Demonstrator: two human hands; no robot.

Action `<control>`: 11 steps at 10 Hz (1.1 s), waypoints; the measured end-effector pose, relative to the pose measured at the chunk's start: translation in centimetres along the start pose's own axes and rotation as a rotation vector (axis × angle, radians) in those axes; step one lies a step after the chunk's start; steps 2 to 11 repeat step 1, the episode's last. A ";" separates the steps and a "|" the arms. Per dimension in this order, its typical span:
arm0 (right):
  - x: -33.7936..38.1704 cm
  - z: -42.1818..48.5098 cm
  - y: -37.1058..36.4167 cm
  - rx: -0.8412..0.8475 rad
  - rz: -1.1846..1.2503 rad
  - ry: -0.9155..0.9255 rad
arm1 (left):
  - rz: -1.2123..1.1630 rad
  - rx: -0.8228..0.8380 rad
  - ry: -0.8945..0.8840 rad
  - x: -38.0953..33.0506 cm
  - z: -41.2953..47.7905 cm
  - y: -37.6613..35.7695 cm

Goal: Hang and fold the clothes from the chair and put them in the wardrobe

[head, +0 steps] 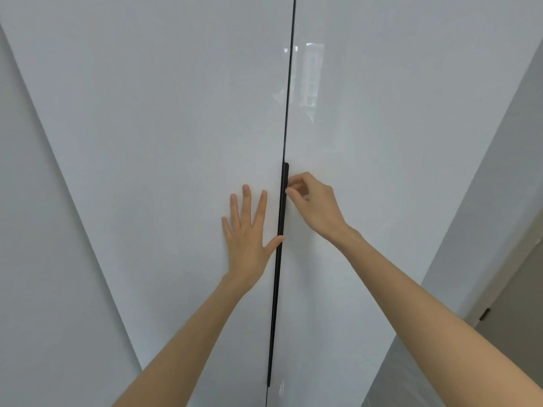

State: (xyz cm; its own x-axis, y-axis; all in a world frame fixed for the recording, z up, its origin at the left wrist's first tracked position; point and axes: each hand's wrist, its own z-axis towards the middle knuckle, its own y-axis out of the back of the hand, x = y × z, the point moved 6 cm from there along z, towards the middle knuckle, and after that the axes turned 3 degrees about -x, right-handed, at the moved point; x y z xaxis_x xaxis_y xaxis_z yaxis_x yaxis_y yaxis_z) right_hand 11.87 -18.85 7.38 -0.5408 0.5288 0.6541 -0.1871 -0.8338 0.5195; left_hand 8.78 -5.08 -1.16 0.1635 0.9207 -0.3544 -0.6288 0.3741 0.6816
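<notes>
Wardrobe (176,113) doors are shut right in front of you. Your left hand (246,230) lies flat and open, holding one door steady. Your right hand (314,201) pinches the black handle (280,230) to pull. No clothes show.

Just the one head cam here, worn up high and sitting really close to the wardrobe (176,142). It faces the glossy white doors nearly square on, with the dark handle strip (279,259) running down just right of centre. Wide lens makes the wardrobe's edges splay outward. Only one view, so no overlap.
</notes>
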 end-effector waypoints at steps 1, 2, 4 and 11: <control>0.4 -2.2 1.7 0.017 -0.019 -0.020 | -0.040 0.096 -0.032 -0.1 -1.6 1.5; 0.4 -2.2 1.7 0.017 -0.019 -0.020 | -0.040 0.096 -0.032 -0.1 -1.6 1.5; 0.4 -2.2 1.7 0.017 -0.019 -0.020 | -0.040 0.096 -0.032 -0.1 -1.6 1.5; 0.4 -2.2 1.7 0.017 -0.019 -0.020 | -0.040 0.096 -0.032 -0.1 -1.6 1.5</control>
